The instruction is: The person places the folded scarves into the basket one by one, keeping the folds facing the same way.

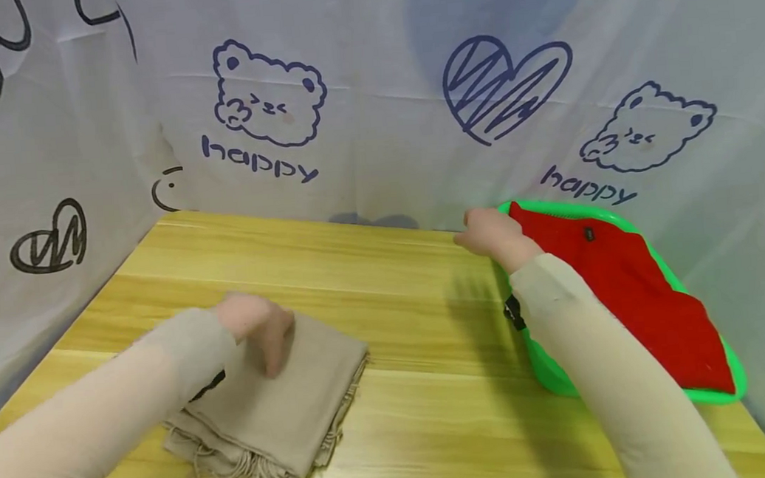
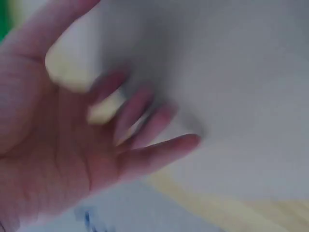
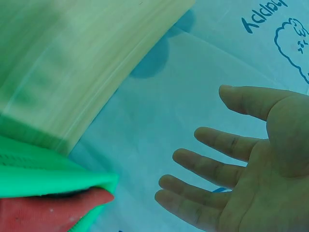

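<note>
A folded beige scarf (image 1: 314, 399) with a fringed edge lies on the left part of the wooden table. Over its upper part is my left hand (image 1: 258, 323), fingers pointing down. In the left wrist view, that hand's fingers (image 2: 159, 153) are loosely spread against or just above the blurred cloth; contact cannot be told. At the right stands a green basket (image 1: 737, 373) with a folded red cloth (image 1: 640, 302) inside. By the basket's far left corner hovers my right hand (image 1: 492, 236). Its fingers (image 3: 212, 171) are extended and hold nothing in the right wrist view.
The yellow wood-grain table (image 1: 421, 406) extends between the scarf and the basket. Behind and to the left hangs a pale curtain (image 1: 373, 106) printed with bears, hearts and writing, meeting the table's back edge. A small black piece (image 1: 513, 311) shows at the basket's left side.
</note>
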Demonstrator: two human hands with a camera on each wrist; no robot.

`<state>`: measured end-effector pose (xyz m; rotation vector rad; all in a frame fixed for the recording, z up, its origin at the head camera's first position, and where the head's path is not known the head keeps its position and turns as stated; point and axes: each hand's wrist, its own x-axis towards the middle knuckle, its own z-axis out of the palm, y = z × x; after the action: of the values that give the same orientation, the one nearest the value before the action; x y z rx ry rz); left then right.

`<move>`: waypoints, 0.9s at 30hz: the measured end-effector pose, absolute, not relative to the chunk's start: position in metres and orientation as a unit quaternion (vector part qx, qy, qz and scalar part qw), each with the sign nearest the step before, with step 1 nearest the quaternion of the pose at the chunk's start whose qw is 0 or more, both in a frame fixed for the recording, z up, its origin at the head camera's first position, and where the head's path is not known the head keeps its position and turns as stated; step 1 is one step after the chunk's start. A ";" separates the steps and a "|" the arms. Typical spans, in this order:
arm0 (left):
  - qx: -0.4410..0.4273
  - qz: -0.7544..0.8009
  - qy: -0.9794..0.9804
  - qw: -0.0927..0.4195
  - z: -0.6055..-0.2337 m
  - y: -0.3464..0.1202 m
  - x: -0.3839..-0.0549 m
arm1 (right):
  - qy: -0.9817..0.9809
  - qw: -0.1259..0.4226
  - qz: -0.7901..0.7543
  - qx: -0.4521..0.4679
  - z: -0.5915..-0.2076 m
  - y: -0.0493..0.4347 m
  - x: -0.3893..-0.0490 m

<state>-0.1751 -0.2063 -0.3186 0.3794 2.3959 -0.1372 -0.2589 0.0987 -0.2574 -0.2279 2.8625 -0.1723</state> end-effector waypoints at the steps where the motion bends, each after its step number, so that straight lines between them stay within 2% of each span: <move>1: 0.141 -0.072 0.924 0.347 -0.324 -0.203 -0.171 | 0.986 0.133 -0.059 -0.079 -0.258 0.099 -0.259; 4: 0.133 -0.105 0.928 0.331 -0.337 -0.192 -0.167 | 0.986 0.133 -0.055 -0.078 -0.261 0.101 -0.260; 12: 0.142 -0.087 0.934 0.316 -0.337 -0.182 -0.176 | 0.986 0.137 -0.062 -0.079 -0.271 0.112 -0.263; 17: 0.149 -0.040 0.947 0.283 -0.336 -0.169 -0.188 | 0.985 0.138 -0.066 -0.078 -0.275 0.116 -0.264; 27: 0.097 0.006 0.960 0.264 -0.347 -0.136 -0.221 | 0.984 0.148 -0.064 -0.077 -0.285 0.116 -0.268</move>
<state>-0.2212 -0.1361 -0.3471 0.2624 2.5949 0.0174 -0.2685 0.1160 -0.2852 -0.2223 2.8304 -0.1852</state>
